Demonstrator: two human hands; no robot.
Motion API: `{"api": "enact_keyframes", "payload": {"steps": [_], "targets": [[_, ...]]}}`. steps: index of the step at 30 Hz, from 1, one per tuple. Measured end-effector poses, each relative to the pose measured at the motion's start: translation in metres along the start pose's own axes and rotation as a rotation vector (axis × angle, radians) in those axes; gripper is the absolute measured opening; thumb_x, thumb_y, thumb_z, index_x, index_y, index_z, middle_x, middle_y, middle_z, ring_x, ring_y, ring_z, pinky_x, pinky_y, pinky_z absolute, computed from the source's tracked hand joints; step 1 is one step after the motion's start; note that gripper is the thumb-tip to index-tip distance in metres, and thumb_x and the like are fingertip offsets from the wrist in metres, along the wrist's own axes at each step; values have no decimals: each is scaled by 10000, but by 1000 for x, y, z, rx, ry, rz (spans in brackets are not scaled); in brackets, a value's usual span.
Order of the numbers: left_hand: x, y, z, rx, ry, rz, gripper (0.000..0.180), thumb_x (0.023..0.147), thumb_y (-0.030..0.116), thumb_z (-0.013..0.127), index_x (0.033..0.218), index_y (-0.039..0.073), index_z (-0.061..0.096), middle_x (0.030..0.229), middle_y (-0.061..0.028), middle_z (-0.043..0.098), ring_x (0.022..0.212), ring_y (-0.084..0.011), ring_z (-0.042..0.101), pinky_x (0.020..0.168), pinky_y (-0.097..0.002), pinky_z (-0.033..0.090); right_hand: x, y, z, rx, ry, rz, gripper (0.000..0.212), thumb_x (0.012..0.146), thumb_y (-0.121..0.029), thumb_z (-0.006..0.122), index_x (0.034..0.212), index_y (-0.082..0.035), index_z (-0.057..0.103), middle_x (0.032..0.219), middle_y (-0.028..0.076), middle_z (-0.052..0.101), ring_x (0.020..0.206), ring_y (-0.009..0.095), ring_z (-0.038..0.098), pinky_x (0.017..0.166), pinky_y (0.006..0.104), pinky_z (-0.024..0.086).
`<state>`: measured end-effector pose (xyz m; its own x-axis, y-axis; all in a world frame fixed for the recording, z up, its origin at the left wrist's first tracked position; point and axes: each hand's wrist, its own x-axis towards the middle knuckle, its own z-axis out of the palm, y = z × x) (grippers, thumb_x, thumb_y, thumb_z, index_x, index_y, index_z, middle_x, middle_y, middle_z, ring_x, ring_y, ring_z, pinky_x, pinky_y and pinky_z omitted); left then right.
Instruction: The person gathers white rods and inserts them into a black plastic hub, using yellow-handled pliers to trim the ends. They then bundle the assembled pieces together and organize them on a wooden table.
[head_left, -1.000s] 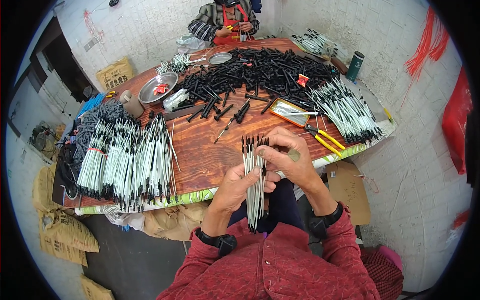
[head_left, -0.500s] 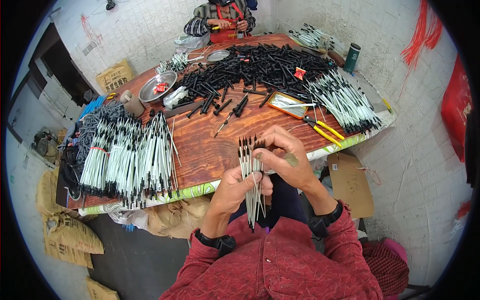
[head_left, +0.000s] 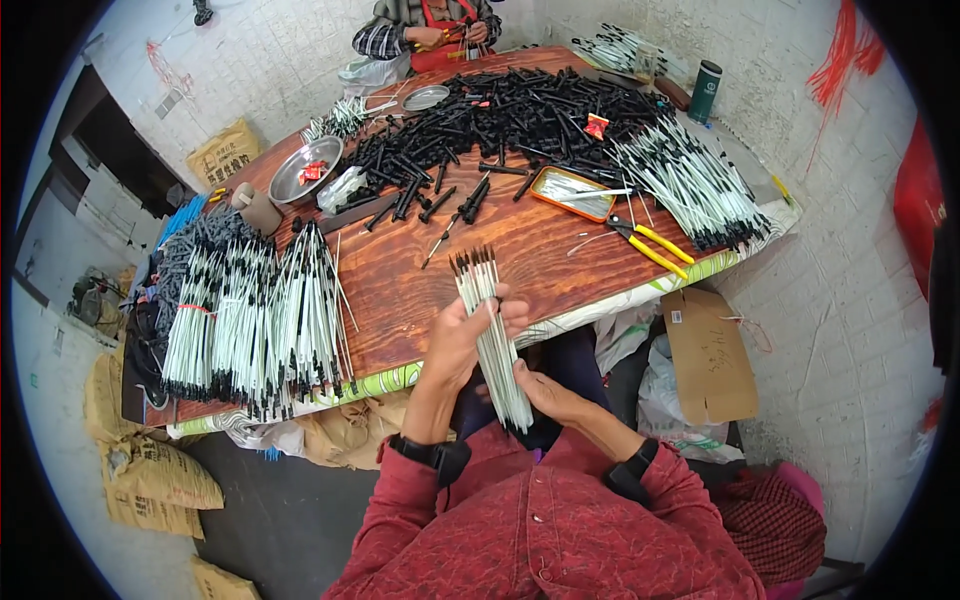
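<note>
In front of the table's near edge I hold a bundle of thin white rods (head_left: 492, 345) with dark tips pointing up and away from me. My left hand (head_left: 462, 338) is closed round its upper middle, the thumb lying across the front and fingertips showing on the right side. Lower down, my right hand (head_left: 556, 398) grips the bundle from the right. Its thumb presses against the rods, while its other fingers are mostly hidden behind them. The rods lie close together, and their lower ends reach down near my lap.
Bundled white rods with black ends (head_left: 235, 325) lie at the table's left, and another pile (head_left: 690, 185) at its right. A heap of black plastic parts (head_left: 480, 125) covers the far middle. Yellow-handled pliers (head_left: 655, 250) rest beside an orange-rimmed tray (head_left: 543, 187). Opposite, a person works.
My right hand has dropped from the dark tips to the bundle's lower part. The rods now sit closer together and tilt differently, and my left hand's fingers have shifted on them.
</note>
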<state>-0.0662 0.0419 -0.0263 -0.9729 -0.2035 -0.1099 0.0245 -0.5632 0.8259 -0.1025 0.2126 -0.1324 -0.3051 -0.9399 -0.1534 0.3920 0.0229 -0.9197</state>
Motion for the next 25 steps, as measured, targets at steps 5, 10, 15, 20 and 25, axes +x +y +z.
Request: {"api": "enact_keyframes", "payload": {"steps": [5, 10, 15, 20, 25], "targets": [[32, -2, -5, 22, -25, -23, 357, 1000, 155, 603, 1283, -51, 534, 1104, -220, 696, 962, -278, 711, 856, -389, 587, -21, -49, -45, -823, 111, 143, 533, 1080, -431, 354, 1021, -5, 670, 901, 173, 701, 844, 265, 671, 782, 377, 505], [41, -2, 1, -62, -36, -80, 368, 998, 160, 607, 1288, -55, 534, 1085, -219, 701, 968, -286, 712, 875, -394, 585, -16, -135, -58, -745, 378, -260, 198, 989, -133, 592, 1042, 31, 691, 934, 86, 728, 809, 137, 661, 740, 292, 532], [42, -1, 2, 12, -42, -91, 380, 1003, 168, 598, 1298, -60, 529, 1080, -202, 703, 973, -278, 710, 877, -386, 585, 41, -172, -50, -461, 511, -454, 219, 948, -70, 623, 1147, -2, 683, 952, 53, 726, 804, 82, 641, 717, 242, 514], [46, -4, -1, 58, -88, -114, 369, 1014, 167, 577, 1301, -61, 533, 1089, -187, 701, 986, -269, 706, 894, -381, 578, 61, -202, -51, -643, 237, -380, 279, 931, -71, 644, 1203, -20, 680, 929, 37, 714, 761, 56, 608, 668, 223, 484], [48, -3, -3, 14, -104, -138, 387, 1022, 180, 570, 1327, -55, 532, 1146, -188, 688, 1032, -273, 696, 926, -384, 567, 70, -188, -52, -549, 261, -327, 314, 926, -82, 652, 1236, -42, 680, 891, -4, 709, 736, 41, 587, 641, 208, 460]]}}
